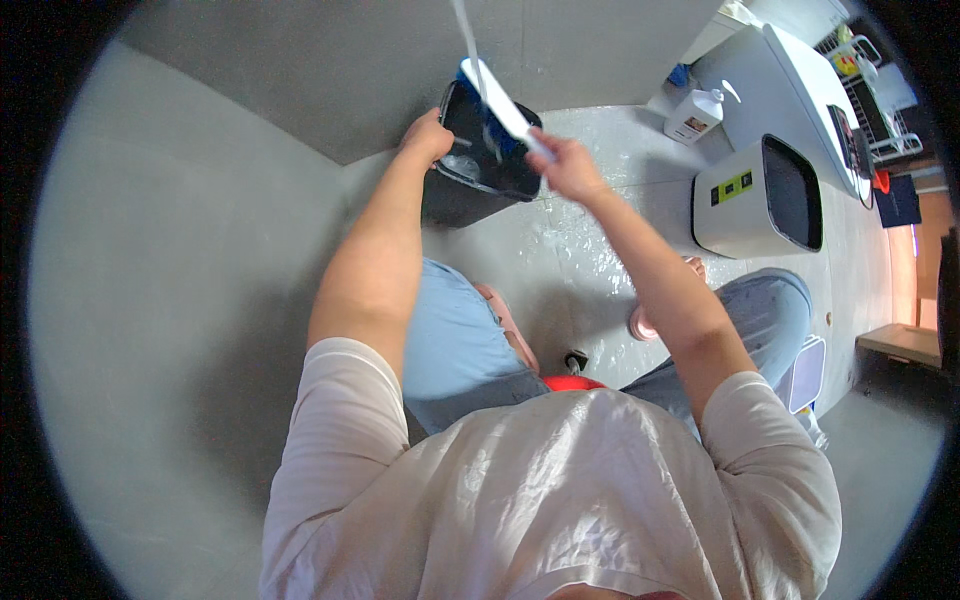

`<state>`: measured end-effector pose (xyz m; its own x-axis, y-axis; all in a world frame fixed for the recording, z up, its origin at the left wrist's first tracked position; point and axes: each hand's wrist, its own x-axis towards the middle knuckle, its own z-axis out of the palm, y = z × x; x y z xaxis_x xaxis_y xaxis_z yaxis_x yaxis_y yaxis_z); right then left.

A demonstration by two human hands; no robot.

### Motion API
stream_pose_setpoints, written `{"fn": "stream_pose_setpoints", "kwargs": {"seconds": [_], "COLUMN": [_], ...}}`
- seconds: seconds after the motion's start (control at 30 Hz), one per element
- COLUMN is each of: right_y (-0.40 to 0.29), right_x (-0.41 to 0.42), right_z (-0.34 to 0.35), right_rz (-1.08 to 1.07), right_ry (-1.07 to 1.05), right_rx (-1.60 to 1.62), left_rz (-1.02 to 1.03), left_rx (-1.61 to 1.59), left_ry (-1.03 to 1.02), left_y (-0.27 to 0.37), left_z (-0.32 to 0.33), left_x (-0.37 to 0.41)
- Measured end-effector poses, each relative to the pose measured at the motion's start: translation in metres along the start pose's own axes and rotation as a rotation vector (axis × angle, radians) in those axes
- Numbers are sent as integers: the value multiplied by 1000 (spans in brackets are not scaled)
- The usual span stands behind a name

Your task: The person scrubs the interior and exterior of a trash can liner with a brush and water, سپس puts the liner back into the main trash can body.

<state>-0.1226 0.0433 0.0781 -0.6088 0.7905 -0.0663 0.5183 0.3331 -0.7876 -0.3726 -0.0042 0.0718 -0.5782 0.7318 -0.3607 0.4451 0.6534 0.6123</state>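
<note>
My left hand (427,140) grips the left rim of a dark plastic bin (463,206), which is tilted with its mouth towards me. Held by its handle in my right hand (568,169) is a white scrubbing brush (498,99) with blue bristles. The brush lies across the bin's mouth, bristles down; its far end reaches the back rim. A thin stream of water (469,37) falls from above onto the brush. Some clear water or foam (460,165) shows inside the bin near the left rim. The brush hides part of the bin's interior.
Grey walls (337,67) meet in a corner behind the dark bin. The tiled floor (559,232) is wet. To the right stand a white bin (739,206) with a dark inside, a white pump bottle (696,116) and a white appliance or cabinet (795,105).
</note>
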Motion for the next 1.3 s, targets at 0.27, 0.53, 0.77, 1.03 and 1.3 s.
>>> {"fn": "stream_pose_setpoints", "kwargs": {"seconds": [0.27, 0.53, 0.77, 1.03, 1.3], "right_y": [5, 3, -25, -27, 0], "right_x": [-13, -18, -42, -39, -70], "right_z": [2, 14, -3, 1, 2], "right_rz": [112, -43, -150, -3, 229], "right_ry": [171, 261, 104, 177, -273], "right_rx": [34, -93, -129, -43, -163], "left_rz": [-46, 167, 19, 26, 96], "left_rx": [99, 442, 70, -73, -89], "left_ry": [21, -55, -39, 42, -151], "left_y": [22, 45, 21, -10, -17], "left_z": [17, 34, 21, 21, 11], "left_x": [-21, -35, -15, 6, -4]}}
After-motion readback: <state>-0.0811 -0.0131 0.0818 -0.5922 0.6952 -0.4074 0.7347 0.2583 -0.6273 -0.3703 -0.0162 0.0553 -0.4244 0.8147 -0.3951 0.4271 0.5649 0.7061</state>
